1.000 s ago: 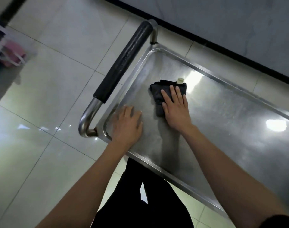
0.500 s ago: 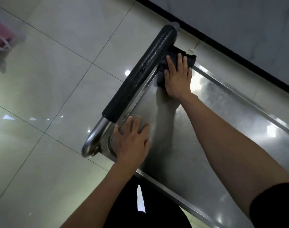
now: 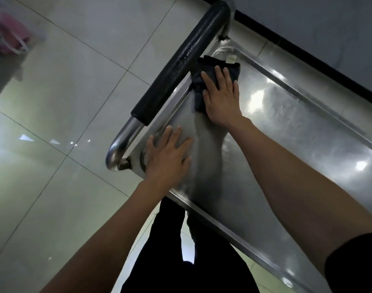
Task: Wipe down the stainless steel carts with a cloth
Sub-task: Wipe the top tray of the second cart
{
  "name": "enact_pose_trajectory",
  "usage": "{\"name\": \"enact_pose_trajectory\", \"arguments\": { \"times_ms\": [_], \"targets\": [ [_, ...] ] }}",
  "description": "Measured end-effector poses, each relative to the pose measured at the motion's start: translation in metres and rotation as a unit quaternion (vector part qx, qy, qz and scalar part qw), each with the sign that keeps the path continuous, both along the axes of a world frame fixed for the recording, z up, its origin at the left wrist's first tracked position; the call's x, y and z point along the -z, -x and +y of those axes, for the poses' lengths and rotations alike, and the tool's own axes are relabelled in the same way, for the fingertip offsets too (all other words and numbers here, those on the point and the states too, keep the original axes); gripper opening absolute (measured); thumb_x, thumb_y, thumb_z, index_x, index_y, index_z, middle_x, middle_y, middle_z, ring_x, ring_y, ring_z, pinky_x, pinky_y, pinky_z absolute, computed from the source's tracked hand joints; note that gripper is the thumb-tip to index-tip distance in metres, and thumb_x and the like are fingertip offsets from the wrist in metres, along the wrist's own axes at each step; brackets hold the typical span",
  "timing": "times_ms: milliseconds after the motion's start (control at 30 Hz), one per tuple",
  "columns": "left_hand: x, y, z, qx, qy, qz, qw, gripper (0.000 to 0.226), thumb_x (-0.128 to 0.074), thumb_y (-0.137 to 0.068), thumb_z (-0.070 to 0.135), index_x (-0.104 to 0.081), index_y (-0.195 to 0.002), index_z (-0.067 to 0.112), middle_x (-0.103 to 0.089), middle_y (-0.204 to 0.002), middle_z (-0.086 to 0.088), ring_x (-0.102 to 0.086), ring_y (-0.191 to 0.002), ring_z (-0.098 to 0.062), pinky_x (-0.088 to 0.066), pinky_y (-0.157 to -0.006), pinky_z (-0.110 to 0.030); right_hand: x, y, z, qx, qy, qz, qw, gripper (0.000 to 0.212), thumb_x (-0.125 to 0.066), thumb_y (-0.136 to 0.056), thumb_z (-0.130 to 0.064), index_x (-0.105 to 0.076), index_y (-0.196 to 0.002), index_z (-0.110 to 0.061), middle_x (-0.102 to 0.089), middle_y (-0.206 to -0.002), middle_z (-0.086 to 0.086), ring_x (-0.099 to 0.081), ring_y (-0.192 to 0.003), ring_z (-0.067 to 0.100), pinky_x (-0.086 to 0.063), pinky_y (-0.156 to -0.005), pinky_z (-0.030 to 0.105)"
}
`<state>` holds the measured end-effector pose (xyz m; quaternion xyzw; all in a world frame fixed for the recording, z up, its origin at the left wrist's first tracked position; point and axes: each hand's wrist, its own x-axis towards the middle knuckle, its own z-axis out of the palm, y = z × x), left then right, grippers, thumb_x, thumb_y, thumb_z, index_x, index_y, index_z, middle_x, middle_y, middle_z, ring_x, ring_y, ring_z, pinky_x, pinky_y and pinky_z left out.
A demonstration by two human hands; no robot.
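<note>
The right hand (image 3: 222,96) pressed the cloth (image 3: 204,77) flat, fingers straight, on the cart (image 3: 307,134) top beside the handle (image 3: 180,62). The left hand (image 3: 169,157) lay flat, fingers spread, at the near corner.

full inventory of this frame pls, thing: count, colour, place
cart top shelf: 1, stainless steel, centre to right, near a dark wall skirting
push handle: 1, black grip on a steel tube, at the shelf's left end
cloth: 1, dark, with a pale tag, on the shelf by the handle
floor tiles: many, pale and glossy, left half
pink object: 1, blurred, top left on the floor
trousers: dark, bottom centre
left hand: flat on the shelf's near left corner
right hand: fingers straight, pressing the cloth
</note>
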<state>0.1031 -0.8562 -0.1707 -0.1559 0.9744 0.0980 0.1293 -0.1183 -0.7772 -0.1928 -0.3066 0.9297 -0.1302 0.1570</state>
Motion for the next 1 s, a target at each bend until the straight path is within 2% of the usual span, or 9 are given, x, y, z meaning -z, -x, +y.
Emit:
{"name": "enact_pose_trajectory", "arguments": {
  "times_ms": [67,133,200,333,533,733,833,1000],
  "targets": [
    [-0.006,-0.016,0.004,-0.024,-0.024,0.029,0.999,0.046,-0.056,-0.092,0.042,-0.056,-0.135,0.028,-0.04,-0.153,-0.006,-0.028,-0.147,-0.03,-0.026,-0.114,-0.063,-0.003,-0.016,0.001,-0.024,0.001,-0.004,1.0,0.053,-0.024,-0.105,-0.041,-0.016,-0.157,-0.037,0.0,-0.168,0.003,0.008,-0.154,0.024,0.001,-0.123,0.05],
    [-0.01,-0.044,0.012,-0.054,-0.027,0.089,0.994,0.036,-0.061,-0.089,0.033,-0.065,-0.123,0.021,-0.054,-0.138,-0.008,-0.045,-0.134,-0.032,-0.035,-0.108,-0.058,-0.005,-0.035,0.003,-0.044,0.001,-0.008,0.999,0.053,-0.025,-0.105,-0.04,-0.017,-0.157,-0.036,0.001,-0.168,0.003,0.008,-0.154,0.024,0.001,-0.123,0.05],
    [-0.01,-0.078,0.022,-0.096,-0.017,0.126,0.987,0.028,-0.064,-0.089,0.028,-0.07,-0.114,0.018,-0.06,-0.127,-0.006,-0.052,-0.124,-0.03,-0.04,-0.102,-0.051,-0.007,-0.056,0.005,-0.066,-0.005,-0.007,0.998,0.053,-0.025,-0.106,-0.039,-0.017,-0.158,-0.036,0.001,-0.168,0.004,0.009,-0.154,0.024,0.001,-0.123,0.05],
    [-0.008,-0.125,0.037,-0.157,-0.019,0.16,0.974,0.019,-0.068,-0.09,0.018,-0.075,-0.106,0.013,-0.064,-0.118,-0.005,-0.055,-0.121,-0.027,-0.047,-0.092,-0.042,-0.01,-0.097,0.008,-0.114,-0.006,-0.009,0.993,0.052,-0.026,-0.105,-0.039,-0.019,-0.157,-0.037,0.001,-0.168,0.003,0.008,-0.154,0.023,0.001,-0.123,0.049],
    [-0.009,-0.15,0.047,-0.175,-0.022,0.178,0.968,0.027,-0.059,-0.092,0.015,-0.072,-0.115,0.01,-0.061,-0.124,-0.009,-0.054,-0.123,-0.026,-0.048,-0.094,-0.041,-0.007,-0.16,0.017,-0.187,0.003,-0.008,0.982,0.051,-0.026,-0.105,-0.038,-0.022,-0.156,-0.039,0.0,-0.168,0.002,0.007,-0.154,0.024,0.001,-0.123,0.049],
    [-0.012,-0.169,0.041,-0.214,-0.007,0.193,0.958,0.018,-0.062,-0.091,0.012,-0.074,-0.105,0.01,-0.066,-0.115,-0.007,-0.059,-0.116,-0.028,-0.047,-0.086,-0.042,-0.008,-0.22,0.022,-0.25,-0.002,-0.005,0.968,0.055,-0.023,-0.099,-0.043,-0.027,-0.154,-0.039,-0.002,-0.168,0.003,0.006,-0.154,0.023,-0.001,-0.122,0.052],
    [-0.019,-0.165,0.036,-0.225,0.003,0.204,0.953,0.016,-0.061,-0.091,0.013,-0.073,-0.101,0.011,-0.066,-0.109,-0.004,-0.058,-0.111,-0.027,-0.044,-0.081,-0.039,-0.011,-0.223,0.028,-0.253,-0.003,-0.007,0.967,0.052,-0.028,-0.102,-0.037,-0.028,-0.154,-0.04,-0.003,-0.168,0.002,0.005,-0.154,0.022,-0.001,-0.123,0.051],
    [-0.027,-0.141,0.033,-0.21,-0.019,0.179,0.961,0.022,-0.058,-0.093,0.017,-0.072,-0.11,0.012,-0.066,-0.113,-0.004,-0.058,-0.11,-0.026,-0.047,-0.083,-0.04,-0.01,-0.211,0.045,-0.272,0.0,0.007,0.962,0.05,-0.027,-0.104,-0.037,-0.028,-0.154,-0.039,-0.004,-0.168,0.0,0.004,-0.154,0.019,-0.005,-0.123,0.048]
  ]
}}
